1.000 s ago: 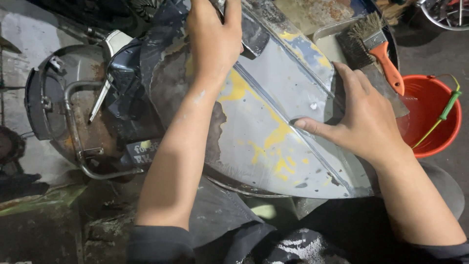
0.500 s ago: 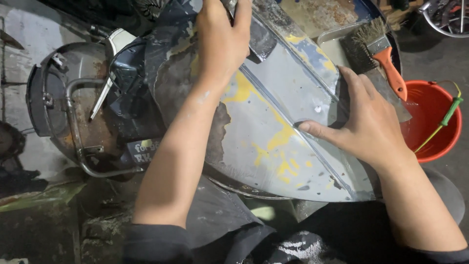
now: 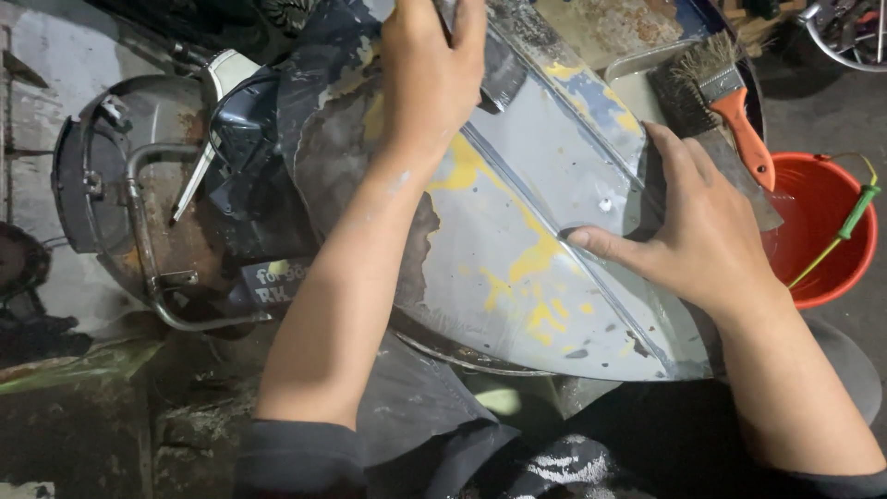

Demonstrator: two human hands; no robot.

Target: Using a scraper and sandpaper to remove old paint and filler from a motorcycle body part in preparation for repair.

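A curved grey metal body panel point(image 3: 517, 268), with patches of yellow and blue paint and rust, lies across my lap. My left hand point(image 3: 430, 79) presses on its upper part, fingers closed over a dark grey flat sheet point(image 3: 504, 69) that lies against the panel. My right hand point(image 3: 707, 231) lies on the panel's right side. Its thumb points left along a raised ridge and its fingers wrap over the right edge, gripping the panel.
A wide brush with an orange handle point(image 3: 730, 102) rests on a tray beside the panel, top right. A red bucket point(image 3: 822, 231) holding a green-handled tool stands at the right. A rusty scooter body with a chrome rack point(image 3: 148, 222) is at the left.
My left hand has slid up the panel, away from me, with the dark sheet under it. My right hand has kept its hold on the right edge.
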